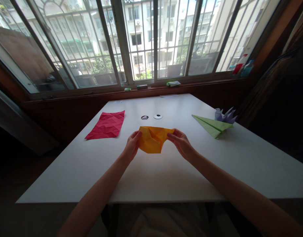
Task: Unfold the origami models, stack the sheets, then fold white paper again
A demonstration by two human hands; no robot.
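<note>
A yellow-orange sheet of folded paper [153,141] is stretched between my two hands over the middle of the white table [166,177]. My left hand [133,143] pinches its left edge, thumb on the near side. At the upper right corner, my right hand [181,141] grips the paper between thumb and fingers. Creases and a raised fold run across the paper's centre. Just beyond it on the table lie two small round discs, a dark patterned one [144,117] and a white one with a black spot like an eye [157,116].
On the left lies a creased red paper sheet [105,125]. A green paper plane [214,125] and a pale purple folded paper piece [225,116] are on the right. Small items, including a green-and-white packet [173,84], sit along the windowsill behind the table.
</note>
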